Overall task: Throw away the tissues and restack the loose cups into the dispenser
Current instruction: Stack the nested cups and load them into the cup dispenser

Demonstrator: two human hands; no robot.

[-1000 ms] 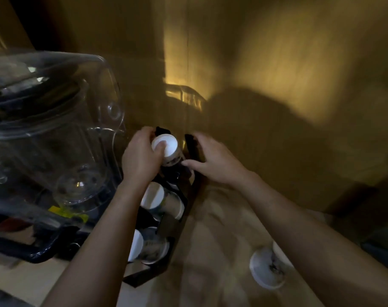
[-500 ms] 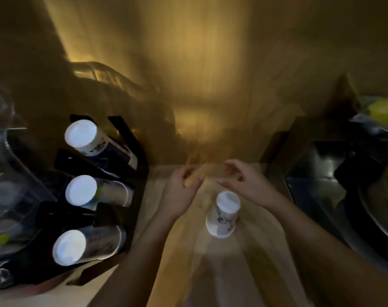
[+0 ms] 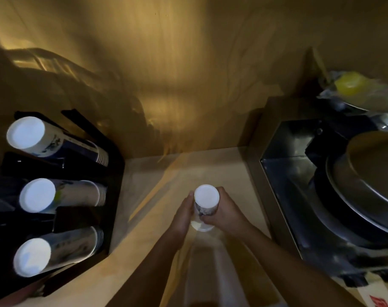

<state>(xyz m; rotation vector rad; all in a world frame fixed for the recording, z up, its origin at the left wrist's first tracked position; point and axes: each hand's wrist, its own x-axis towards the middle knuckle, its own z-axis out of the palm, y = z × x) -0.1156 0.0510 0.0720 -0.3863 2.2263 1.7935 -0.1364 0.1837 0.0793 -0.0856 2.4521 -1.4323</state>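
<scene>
Setting: dim wooden counter (image 3: 144, 218) in warm yellow light, backed by a wood-panel wall; metal pans (image 3: 363, 196) sit to the right.
Cup: a white paper cup (image 3: 205, 207), printed with a dark pattern, stands upside down on the counter, base up, between both hands; whether it is one cup or a short stack, I cannot tell.
Left hand: left hand (image 3: 184, 214) curled against the cup's left side, fingers partly closed on it.
Right hand: right hand (image 3: 225, 212) wrapped round the right side, fingertips on the printed wall.
Dispenser: black dispenser (image 3: 113, 173) at the left, well apart from the cup, with three slanted rows of nested cups (image 3: 55, 142).
Handling: likely very light, thin-walled, easily crushed; best held gently around the middle or near the stiffer rolled rim.
Tissues: none visible.
</scene>
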